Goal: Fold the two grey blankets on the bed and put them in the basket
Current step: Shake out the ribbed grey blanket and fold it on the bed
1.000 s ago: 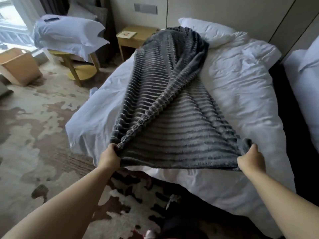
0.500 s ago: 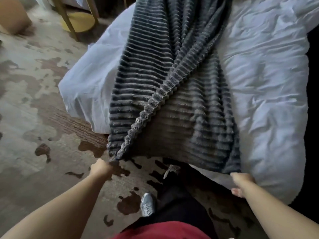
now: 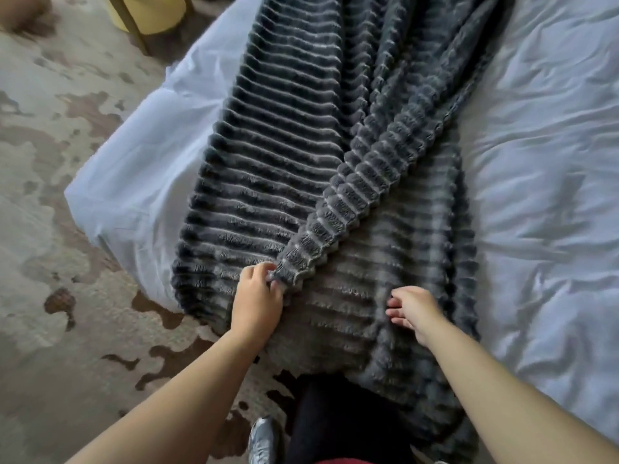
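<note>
Pinching folded flap of grey blanket (image 3: 284, 145) with left hand (image 3: 256, 303), resting loose-fingered right hand (image 3: 413, 311) on it nearby, draping over bed (image 3: 536, 162) near edge, above shoe (image 3: 264, 440).

A beige carpet (image 3: 50, 229) blotched with brown covers the floor, a yellow round furniture piece (image 3: 160, 11) with a wooden leg stands on it at top left, and a silver shoe (image 3: 264, 440) shows at the bottom edge

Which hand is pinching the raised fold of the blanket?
The left hand: it pinches the near end of the diagonal fold of the blanket. The right hand is apart from it, fingers loose against flat fabric.
</note>
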`<control>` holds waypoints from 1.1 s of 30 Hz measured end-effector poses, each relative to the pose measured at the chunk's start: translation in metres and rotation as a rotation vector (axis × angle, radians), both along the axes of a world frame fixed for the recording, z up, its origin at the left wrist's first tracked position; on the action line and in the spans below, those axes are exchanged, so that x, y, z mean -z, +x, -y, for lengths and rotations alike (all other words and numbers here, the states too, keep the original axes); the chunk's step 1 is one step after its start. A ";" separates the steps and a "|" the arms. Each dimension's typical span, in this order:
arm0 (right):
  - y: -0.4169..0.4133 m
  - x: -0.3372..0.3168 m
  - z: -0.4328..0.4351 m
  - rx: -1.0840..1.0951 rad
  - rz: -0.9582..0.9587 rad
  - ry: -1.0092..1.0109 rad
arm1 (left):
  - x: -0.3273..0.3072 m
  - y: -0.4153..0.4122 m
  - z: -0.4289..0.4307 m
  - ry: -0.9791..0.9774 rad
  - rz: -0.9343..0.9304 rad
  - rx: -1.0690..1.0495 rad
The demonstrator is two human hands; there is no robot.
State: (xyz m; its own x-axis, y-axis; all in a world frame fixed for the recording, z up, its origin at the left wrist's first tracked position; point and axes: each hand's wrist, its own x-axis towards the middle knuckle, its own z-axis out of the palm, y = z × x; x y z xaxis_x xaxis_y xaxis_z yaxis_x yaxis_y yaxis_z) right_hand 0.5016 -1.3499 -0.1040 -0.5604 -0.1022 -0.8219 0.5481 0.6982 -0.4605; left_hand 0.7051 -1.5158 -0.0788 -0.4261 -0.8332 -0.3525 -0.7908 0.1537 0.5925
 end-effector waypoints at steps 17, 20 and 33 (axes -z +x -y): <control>-0.103 -0.037 0.254 0.468 0.000 -0.413 | 0.005 -0.098 0.078 0.142 -0.001 -0.137; -0.086 -0.063 0.298 0.292 -0.224 -0.409 | -0.009 -0.087 0.111 0.115 -0.114 -0.363; -0.002 0.038 0.493 -0.570 0.104 -0.236 | 0.062 0.010 0.284 0.352 0.479 -0.151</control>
State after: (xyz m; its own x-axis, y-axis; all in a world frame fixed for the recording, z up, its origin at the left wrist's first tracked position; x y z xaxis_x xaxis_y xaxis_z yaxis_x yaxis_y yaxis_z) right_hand 0.4997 -1.8429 -0.1423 -0.2828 -0.5473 -0.7877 0.1697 0.7797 -0.6027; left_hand 0.7150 -1.8002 -0.1406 -0.0387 -0.6705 -0.7409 -0.9795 -0.1212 0.1609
